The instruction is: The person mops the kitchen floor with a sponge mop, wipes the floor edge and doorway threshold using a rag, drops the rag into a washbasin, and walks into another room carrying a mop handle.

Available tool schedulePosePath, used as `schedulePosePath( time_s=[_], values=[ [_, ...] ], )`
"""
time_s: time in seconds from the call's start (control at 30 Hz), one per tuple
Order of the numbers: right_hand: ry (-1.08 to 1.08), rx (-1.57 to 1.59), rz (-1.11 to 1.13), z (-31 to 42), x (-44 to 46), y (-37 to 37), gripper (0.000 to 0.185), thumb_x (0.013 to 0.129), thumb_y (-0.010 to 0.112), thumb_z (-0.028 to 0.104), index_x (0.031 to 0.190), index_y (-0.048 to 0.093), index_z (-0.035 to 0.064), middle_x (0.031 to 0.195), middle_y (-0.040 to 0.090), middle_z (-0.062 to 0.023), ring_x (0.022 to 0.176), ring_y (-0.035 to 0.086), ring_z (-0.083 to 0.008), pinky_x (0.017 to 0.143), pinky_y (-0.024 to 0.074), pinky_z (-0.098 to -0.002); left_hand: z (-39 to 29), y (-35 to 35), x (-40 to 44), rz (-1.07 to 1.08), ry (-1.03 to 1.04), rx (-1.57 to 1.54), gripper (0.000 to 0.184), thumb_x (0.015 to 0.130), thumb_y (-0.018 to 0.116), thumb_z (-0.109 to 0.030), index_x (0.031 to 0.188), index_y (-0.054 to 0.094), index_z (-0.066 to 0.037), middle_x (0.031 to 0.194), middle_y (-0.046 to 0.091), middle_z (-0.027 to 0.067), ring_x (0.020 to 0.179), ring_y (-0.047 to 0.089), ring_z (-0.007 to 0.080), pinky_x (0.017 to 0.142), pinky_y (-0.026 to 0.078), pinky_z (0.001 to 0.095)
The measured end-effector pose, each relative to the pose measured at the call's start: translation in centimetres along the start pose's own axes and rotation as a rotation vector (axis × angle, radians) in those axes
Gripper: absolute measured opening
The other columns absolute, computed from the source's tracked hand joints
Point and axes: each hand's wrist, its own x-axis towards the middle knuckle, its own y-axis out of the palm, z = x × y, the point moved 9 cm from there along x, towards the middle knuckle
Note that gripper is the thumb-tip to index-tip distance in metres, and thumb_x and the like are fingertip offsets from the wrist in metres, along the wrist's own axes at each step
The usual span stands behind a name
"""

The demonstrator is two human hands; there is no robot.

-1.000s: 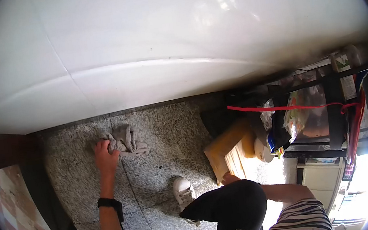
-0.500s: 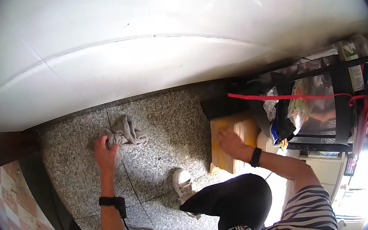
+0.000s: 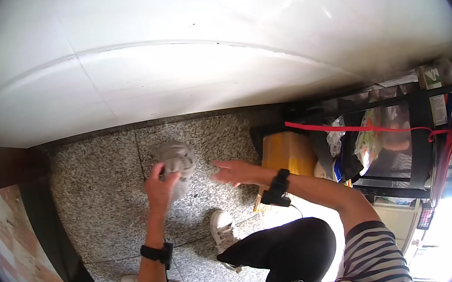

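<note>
A crumpled grey cloth is bunched on or just above the speckled stone floor. My left hand grips its lower left side, thumb and fingers curled into the fabric. To the right of the cloth, apart from it, is my right hand, with fingers stretched out toward it and nothing held. Behind my right wrist stands a yellowish-brown cardboard box.
A white wall borders the floor at the top. On the right, a black rack holds bags and packages, with a red strap across it. My white shoe rests below the cloth.
My left hand has moved right with the cloth, which is now more bunched up. My right hand has left the cardboard box and reached left toward the cloth.
</note>
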Motion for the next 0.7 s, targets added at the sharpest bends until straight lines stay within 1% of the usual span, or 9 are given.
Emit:
schedulePosePath(
  time_s=[0.07, 0.1, 0.17, 0.27, 0.3, 0.47, 0.57, 0.63, 0.7],
  values=[
    [0.187, 0.844, 0.111, 1.4, 0.9, 1.8, 0.042, 0.069, 0.059, 0.036, 0.098, 0.058, 0.0054, 0.096, 0.056, -0.0143, 0.093, 0.052, -0.0243, 0.075, 0.044, -0.0329, -2.3, 4.1, -1.3, 0.119, 0.11, 0.013, 0.039, 0.068, 0.065, -0.019, 0.101, 0.052, -0.003, 0.092, 0.057, 0.0098, 0.086, 0.055, 0.0192, 0.075, 0.043, 0.0298],
    [0.189, 0.829, 0.118, 0.5, 1.7, 1.4, 0.042, 0.069, 0.059, 0.036, 0.098, 0.058, 0.0054, 0.096, 0.056, -0.0143, 0.093, 0.052, -0.0243, 0.075, 0.044, -0.0329, -3.4, 5.8, -1.9, 0.185, 0.225, 0.068, 0.038, 0.07, 0.064, -0.018, 0.102, 0.052, -0.003, 0.091, 0.057, 0.0095, 0.084, 0.056, 0.0199, 0.075, 0.044, 0.0302],
    [-0.277, 0.238, -0.11, 1.8, 2.8, -2.7, 0.057, 0.067, 0.059, 0.045, 0.1, 0.054, -0.0012, 0.097, 0.057, -0.0147, 0.086, 0.054, -0.022, 0.069, 0.0465, -0.0322, -4.1, 6.3, -2.9, 0.314, 0.152, 0.089, 0.04, 0.071, 0.063, -0.021, 0.106, 0.051, -0.005, 0.102, 0.055, 0.0112, 0.093, 0.053, 0.02, 0.08, 0.042, 0.0305],
    [0.199, -0.082, -0.486, -3.7, 1.7, -11.1, 0.048, 0.067, 0.057, 0.037, 0.095, 0.056, -0.0014, 0.096, 0.055, -0.0181, 0.086, 0.054, -0.0286, 0.066, 0.0465, -0.0352, -4.1, 1.9, -3.8, 0.118, 0.429, 0.343, 0.04, 0.077, 0.057, -0.019, 0.113, 0.047, -0.008, 0.12, 0.044, 0.0138, 0.109, 0.042, 0.027, 0.09, 0.035, 0.0342],
    [0.281, -0.239, -0.602, -5.5, 1.3, -13.9, 0.044, 0.068, 0.055, 0.034, 0.094, 0.056, -0.0014, 0.099, 0.053, -0.0191, 0.088, 0.053, -0.0311, 0.067, 0.046, -0.0358, -1.2, -1.3, -3.5, -0.059, 0.294, 0.41, 0.041, 0.077, 0.057, -0.024, 0.113, 0.048, -0.007, 0.118, 0.045, 0.0141, 0.113, 0.039, 0.0283, 0.094, 0.03, 0.0366],
    [0.206, -1.294, -1.057, -5.5, 0.7, -18.0, 0.046, 0.07, 0.051, 0.042, 0.09, 0.059, 0.002, 0.089, 0.057, -0.0197, 0.084, 0.052, -0.0347, 0.071, 0.0436, -0.0399, 6.9, -13.5, -7.8, -0.693, 0.238, 1.082, 0.058, 0.076, 0.057, -0.025, 0.125, 0.033, -0.009, 0.134, 0.025, 0.0149, 0.123, 0.022, 0.031, 0.096, 0.018, 0.0452],
    [0.232, -1.148, -0.945, -8.3, 5.1, -16.5, 0.043, 0.074, 0.045, 0.044, 0.09, 0.062, 0.0088, 0.099, 0.056, -0.0169, 0.087, 0.054, -0.0322, 0.073, 0.0387, -0.0507, 6.2, -15.2, -9.5, -0.685, 0.18, 1.119, 0.062, 0.076, 0.057, -0.025, 0.129, 0.029, -0.01, 0.136, 0.02, 0.0159, 0.125, 0.018, 0.0316, 0.097, 0.016, 0.0458],
    [0.242, -1.039, -0.758, -12.2, 9.3, -16.1, 0.04, 0.073, 0.045, 0.045, 0.084, 0.064, 0.0113, 0.085, 0.06, -0.0137, 0.08, 0.057, -0.0308, 0.071, 0.0419, -0.0463, 6.9, -15.3, -9.2, -0.67, 0.104, 1.098, 0.064, 0.075, 0.057, -0.024, 0.13, 0.026, -0.011, 0.136, 0.018, 0.0156, 0.126, 0.016, 0.0313, 0.098, 0.016, 0.0455],
    [0.005, -1.17, -0.61, -14.2, 12.5, -14.8, 0.034, 0.072, 0.047, 0.041, 0.074, 0.064, 0.0112, 0.073, 0.061, -0.0128, 0.072, 0.058, -0.029, 0.065, 0.0448, -0.0418, 7.4, -15.9, -9.1, -0.647, 0.034, 1.092, 0.067, 0.075, 0.058, -0.023, 0.131, 0.024, -0.011, 0.137, 0.015, 0.0154, 0.127, 0.013, 0.031, 0.099, 0.015, 0.0452]
  ],
)
